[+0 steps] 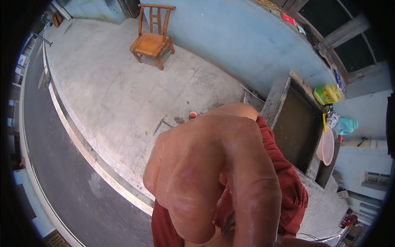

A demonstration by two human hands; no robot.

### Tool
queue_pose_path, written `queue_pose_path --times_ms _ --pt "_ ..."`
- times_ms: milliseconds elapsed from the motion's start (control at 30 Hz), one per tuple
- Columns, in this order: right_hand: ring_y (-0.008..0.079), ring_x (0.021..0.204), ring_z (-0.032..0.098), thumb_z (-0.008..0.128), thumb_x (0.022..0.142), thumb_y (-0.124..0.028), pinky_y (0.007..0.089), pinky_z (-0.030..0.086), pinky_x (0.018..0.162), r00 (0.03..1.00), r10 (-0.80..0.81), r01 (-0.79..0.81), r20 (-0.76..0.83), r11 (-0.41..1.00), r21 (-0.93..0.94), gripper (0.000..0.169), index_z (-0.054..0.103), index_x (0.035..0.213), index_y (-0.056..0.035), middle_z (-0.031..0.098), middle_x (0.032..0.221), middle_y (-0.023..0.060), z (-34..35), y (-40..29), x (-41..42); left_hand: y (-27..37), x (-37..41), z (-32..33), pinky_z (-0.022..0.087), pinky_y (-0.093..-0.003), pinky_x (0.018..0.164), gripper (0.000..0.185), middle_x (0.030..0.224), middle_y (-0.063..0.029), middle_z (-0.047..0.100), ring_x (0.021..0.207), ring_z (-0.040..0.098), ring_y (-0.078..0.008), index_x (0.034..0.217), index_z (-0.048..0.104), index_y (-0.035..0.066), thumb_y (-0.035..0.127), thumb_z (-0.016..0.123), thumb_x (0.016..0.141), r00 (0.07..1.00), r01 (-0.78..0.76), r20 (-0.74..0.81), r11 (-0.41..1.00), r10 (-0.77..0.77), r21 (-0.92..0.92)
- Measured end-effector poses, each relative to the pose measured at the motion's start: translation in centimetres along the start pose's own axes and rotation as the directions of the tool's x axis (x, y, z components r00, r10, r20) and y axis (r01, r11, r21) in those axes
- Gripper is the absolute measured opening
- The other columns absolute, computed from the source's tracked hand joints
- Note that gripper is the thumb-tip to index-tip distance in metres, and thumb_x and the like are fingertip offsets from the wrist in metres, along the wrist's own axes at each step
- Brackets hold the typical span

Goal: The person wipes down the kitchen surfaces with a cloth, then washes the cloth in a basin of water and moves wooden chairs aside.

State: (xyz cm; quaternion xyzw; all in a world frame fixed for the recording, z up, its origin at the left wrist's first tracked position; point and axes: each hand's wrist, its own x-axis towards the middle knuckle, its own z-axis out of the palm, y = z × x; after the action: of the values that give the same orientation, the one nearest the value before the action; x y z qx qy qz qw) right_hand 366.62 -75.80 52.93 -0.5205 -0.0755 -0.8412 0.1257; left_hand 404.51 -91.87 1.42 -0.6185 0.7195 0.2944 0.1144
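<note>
My right hand [216, 173] fills the lower middle, very near the camera, its back towards me and its fingers curled downward. A small dark patch shows between its fingers; whether the hand holds something there cannot be told. Dark red cloth [287, 188] with gathered folds lies behind the hand, and more of it shows at the lower left of the fingers. The red tip of a shoe [193, 115] peeks out above the knuckles. Some skin shows at the bottom edge, but what part it is stays unclear. My left hand cannot be made out.
A wooden chair [152, 46] stands by the blue wall [216, 34]. At right is a stone basin [296, 126] beside a yellow jug [327, 94], a teal bottle [345, 126] and a pink plastic basin [326, 146]. A road [71, 173] with a pale kerb curves along the left.
</note>
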Motion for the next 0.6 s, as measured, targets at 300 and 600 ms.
queue_pose_path --times_ms 300,600 --pt "0.0123 0.047 0.050 0.061 0.083 -0.005 0.0211 0.037 0.037 0.991 -0.119 0.105 0.064 0.977 0.187 0.012 0.066 0.079 0.0046 0.060 0.074 0.0129 -17.1 4.4 9.1 10.2 11.4 -3.2 0.048 -0.0402 0.078 0.058 0.092 -0.0231 0.063 0.088 0.061 -0.0358 0.095 0.060 -0.005 0.036 0.072 0.055 0.998 0.060 0.025 0.996 -0.061 0.061" --pt "0.0123 0.056 0.054 0.058 0.080 0.000 0.0216 0.044 0.047 0.976 0.097 -0.111 0.197 0.992 0.058 0.019 0.067 0.095 -0.0063 0.063 0.082 0.0072 -30.8 10.2 15.4 17.2 18.3 -5.6 0.049 -0.0398 0.078 0.058 0.090 -0.0224 0.064 0.087 0.062 -0.0352 0.094 0.060 -0.004 0.037 0.072 0.055 0.978 0.207 0.022 0.978 -0.207 -0.001"
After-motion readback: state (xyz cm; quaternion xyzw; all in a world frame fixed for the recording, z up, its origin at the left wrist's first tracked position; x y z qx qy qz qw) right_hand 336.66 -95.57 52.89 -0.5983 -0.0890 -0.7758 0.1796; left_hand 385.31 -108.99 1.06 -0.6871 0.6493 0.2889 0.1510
